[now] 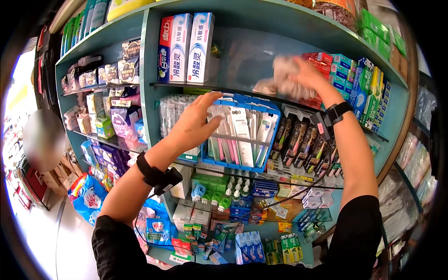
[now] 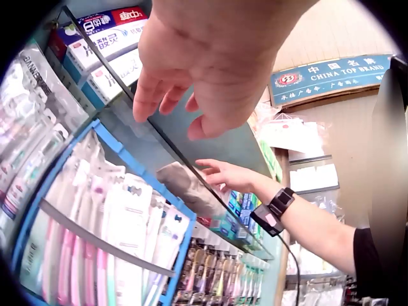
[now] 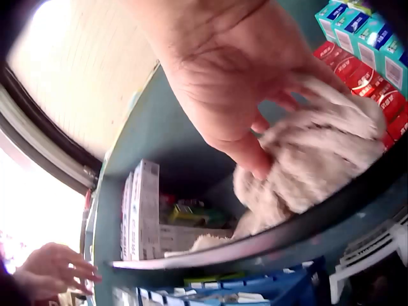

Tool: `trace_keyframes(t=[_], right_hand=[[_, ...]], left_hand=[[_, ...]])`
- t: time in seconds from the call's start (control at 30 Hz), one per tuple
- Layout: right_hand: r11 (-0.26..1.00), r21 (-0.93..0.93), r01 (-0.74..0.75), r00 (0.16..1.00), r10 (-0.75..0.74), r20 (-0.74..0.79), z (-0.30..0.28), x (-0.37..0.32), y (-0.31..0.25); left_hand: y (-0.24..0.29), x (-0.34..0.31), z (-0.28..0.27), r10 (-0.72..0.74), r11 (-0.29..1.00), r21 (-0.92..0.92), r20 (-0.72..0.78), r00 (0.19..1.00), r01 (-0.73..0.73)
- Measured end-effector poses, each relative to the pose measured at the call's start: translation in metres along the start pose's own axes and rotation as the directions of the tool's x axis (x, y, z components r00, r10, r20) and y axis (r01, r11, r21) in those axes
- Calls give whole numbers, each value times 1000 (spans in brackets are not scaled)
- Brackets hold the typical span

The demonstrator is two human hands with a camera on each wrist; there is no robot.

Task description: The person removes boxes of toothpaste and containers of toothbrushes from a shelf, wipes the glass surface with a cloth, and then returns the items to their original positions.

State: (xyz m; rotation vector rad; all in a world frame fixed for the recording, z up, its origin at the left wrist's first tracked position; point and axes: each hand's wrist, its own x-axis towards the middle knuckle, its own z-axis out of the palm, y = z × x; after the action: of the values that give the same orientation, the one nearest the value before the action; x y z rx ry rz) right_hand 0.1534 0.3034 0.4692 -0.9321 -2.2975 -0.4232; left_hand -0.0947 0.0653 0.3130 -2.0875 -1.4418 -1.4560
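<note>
On the upper shelf [image 1: 233, 88], my right hand [image 1: 309, 74] grips a crumpled beige cloth [image 1: 285, 72]. Seen from the right wrist, the thumb and fingers press into the bunched cloth [image 3: 319, 156], and part of it trails along the shelf edge. My left hand [image 1: 193, 122] is raised before the shelf edge, fingers loosely extended and holding nothing. Just behind and right of it is a blue basket [image 1: 233, 165] packed with toothbrushes [image 1: 228, 135] in clear wrappers. The left wrist view shows this hand [image 2: 197, 70] above the basket, fingers relaxed.
Tall toothpaste boxes [image 1: 199, 49] stand left on the upper shelf; red boxes [image 3: 376, 86] and teal boxes [image 1: 343, 70] sit right of the cloth. Hanging toothbrushes [image 1: 301, 140] fill the right below. Bottles [image 1: 225, 203] and cartons crowd the lower shelves. A cable [image 1: 289, 193] crosses in front.
</note>
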Motion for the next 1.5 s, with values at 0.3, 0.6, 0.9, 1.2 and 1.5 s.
trace_keyframes(t=[0.3,0.6,0.9,1.2,1.5], right_hand=[[997,62,54,769,-81,634,26,25,-7],[979,-116,-168,501,186,845,34,62,-30],[964,-41,-264,542,183,820,88,114,-18],[986,-23,-166,582,117,805,137,176,-5],[960,209,187,692,-280,665,148,183,-50]], left_hand=[[-62,57,7,465,784,469,-11,885,-407],[-86,70,24,447,820,443,-103,888,-362],[-94,72,26,487,815,422,-128,864,-397],[-102,75,30,506,794,450,-121,854,-407],[-102,76,35,517,776,500,-156,841,-385]])
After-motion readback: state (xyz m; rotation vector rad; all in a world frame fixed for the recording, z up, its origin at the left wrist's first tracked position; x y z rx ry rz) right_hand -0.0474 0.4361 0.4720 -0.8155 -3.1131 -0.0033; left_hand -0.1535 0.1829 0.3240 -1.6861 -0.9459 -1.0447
